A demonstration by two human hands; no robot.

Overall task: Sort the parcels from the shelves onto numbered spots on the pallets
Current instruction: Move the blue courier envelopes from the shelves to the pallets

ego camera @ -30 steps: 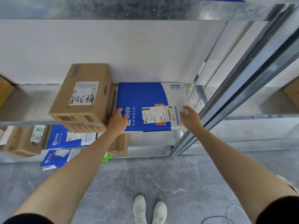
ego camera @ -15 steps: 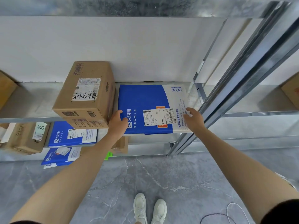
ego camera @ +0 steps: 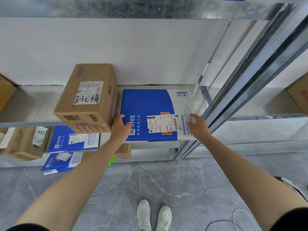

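A flat blue-and-white parcel point(ego camera: 146, 105) lay on the middle shelf point(ego camera: 33, 105), at the right end of that bay, its near edge jutting out past the shelf's front edge. The left hand point(ego camera: 119, 125) gripped the parcel's near left corner, thumb on top beside the white logo. The right hand point(ego camera: 198, 126) held the near right corner on the white strip, thumb on top and the other fingers hidden below. A white label point(ego camera: 162, 123) sat on the parcel between the two hands. A brown box point(ego camera: 86, 97) stood just left of the parcel, tilted, its near corner hanging over the shelf's front edge and touching the left hand. A metal post point(ego camera: 250, 90) rose just right of the parcel. On the lower shelf point(ego camera: 150, 158) sat a carton point(ego camera: 25, 144) with a green note at the left, and blue mailers point(ego camera: 73, 140) beside it. White shoes point(ego camera: 154, 215) stood on the grey marbled floor point(ego camera: 166, 180), with a thin cable point(ego camera: 236, 219) to their right.
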